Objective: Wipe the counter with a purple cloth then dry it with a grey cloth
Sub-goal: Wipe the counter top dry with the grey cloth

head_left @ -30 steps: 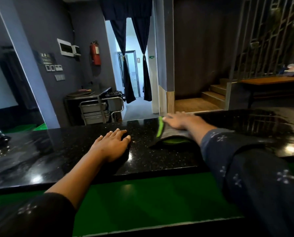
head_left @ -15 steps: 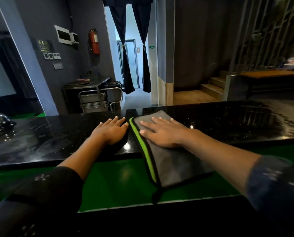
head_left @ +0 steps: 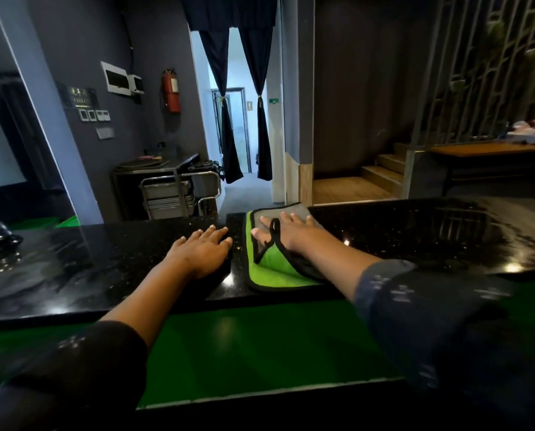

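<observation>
We see both hands flat on the black speckled counter point(head_left: 415, 231). Right hand point(head_left: 286, 233) lies palm down on the grey cloth point(head_left: 294, 211), fingers straight and spread, pressing it onto the stone. Cloth sits near the counter's far edge, just right of the left hand, not touching it. Its near corner is folded over, showing the lime-green underside point(head_left: 275, 269); black trim runs round the edge, and a black hanging loop point(head_left: 274, 228) lies across the back of the right hand. Left hand point(head_left: 202, 251) rests palm down on bare counter, fingers straight, close together, holding nothing. Counter left of it looks streaked. Green lower shelf point(head_left: 244, 346) runs below the counter's near edge. Purple cloth: we can't spot it. Background: red fire extinguisher point(head_left: 170, 90) on the grey wall, dark curtains point(head_left: 229, 119) tied at a doorway.
</observation>
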Demonstrator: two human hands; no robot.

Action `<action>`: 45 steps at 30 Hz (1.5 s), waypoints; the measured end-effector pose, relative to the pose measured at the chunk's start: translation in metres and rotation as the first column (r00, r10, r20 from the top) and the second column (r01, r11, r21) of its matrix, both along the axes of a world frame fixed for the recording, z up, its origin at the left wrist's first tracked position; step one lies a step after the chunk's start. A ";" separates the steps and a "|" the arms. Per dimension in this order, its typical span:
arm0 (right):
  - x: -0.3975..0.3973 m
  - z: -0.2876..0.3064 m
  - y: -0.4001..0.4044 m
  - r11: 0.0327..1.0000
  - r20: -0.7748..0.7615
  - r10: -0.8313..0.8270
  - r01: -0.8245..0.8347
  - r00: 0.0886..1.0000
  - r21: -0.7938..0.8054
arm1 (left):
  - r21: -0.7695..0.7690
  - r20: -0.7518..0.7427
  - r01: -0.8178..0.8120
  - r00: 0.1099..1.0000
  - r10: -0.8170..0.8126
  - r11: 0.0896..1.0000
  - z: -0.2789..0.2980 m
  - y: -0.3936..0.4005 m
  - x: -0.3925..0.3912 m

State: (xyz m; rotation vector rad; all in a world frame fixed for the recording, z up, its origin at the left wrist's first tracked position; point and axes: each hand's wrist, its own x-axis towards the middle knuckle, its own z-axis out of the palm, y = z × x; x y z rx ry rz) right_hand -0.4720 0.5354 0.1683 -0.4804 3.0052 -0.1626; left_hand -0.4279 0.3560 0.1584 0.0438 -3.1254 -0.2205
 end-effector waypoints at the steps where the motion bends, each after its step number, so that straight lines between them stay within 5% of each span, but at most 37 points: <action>1: 0.018 0.000 0.009 0.998 -0.002 0.055 -0.055 0.999 -0.017 | -0.001 0.000 0.001 1.000 -0.001 1.000 0.001 0.000 0.001; 4: 0.058 -0.007 0.053 0.994 -0.011 0.112 -0.112 0.994 -0.014 | 0.006 0.017 0.016 1.000 -0.016 1.000 -0.002 -0.001 0.001; 8: 0.049 -0.006 0.102 1.000 -0.025 -0.026 0.026 0.999 0.006 | 0.004 0.002 0.019 1.000 -0.019 1.000 -0.007 0.001 -0.003; 15: -0.016 -0.005 0.065 0.964 -0.044 -0.265 0.264 0.963 -0.024 | 0.035 -0.017 0.038 0.999 -0.038 0.999 -0.005 -0.002 -0.002; 21: 0.071 -0.009 0.065 0.997 -0.010 -0.069 0.068 0.998 -0.023 | 0.109 -0.189 0.146 0.974 -0.124 0.983 0.003 0.002 0.019; 24: 0.092 -0.012 0.111 0.995 -0.025 -0.102 0.101 0.994 -0.025 | 0.106 -0.332 0.283 0.913 -0.235 0.953 0.002 0.007 0.043; 31: 0.008 -0.003 0.123 0.960 -0.028 -0.281 0.281 0.959 0.009 | 0.167 -0.158 0.287 0.952 -0.262 0.943 0.004 0.040 0.016; 35: 0.002 0.001 0.112 0.967 -0.015 -0.255 0.255 0.967 0.010 | 0.228 -0.100 0.273 0.961 -0.257 0.934 0.013 0.111 -0.005; 40: 0.036 -0.010 0.162 1.000 0.014 -0.026 0.026 1.000 -0.015 | 0.191 -0.086 0.244 0.969 -0.231 0.951 0.004 0.157 -0.022; 45: -0.006 -0.006 0.220 0.987 0.022 -0.161 0.161 0.987 -0.008 | 0.125 -0.081 0.216 0.975 -0.207 0.968 -0.010 0.162 -0.030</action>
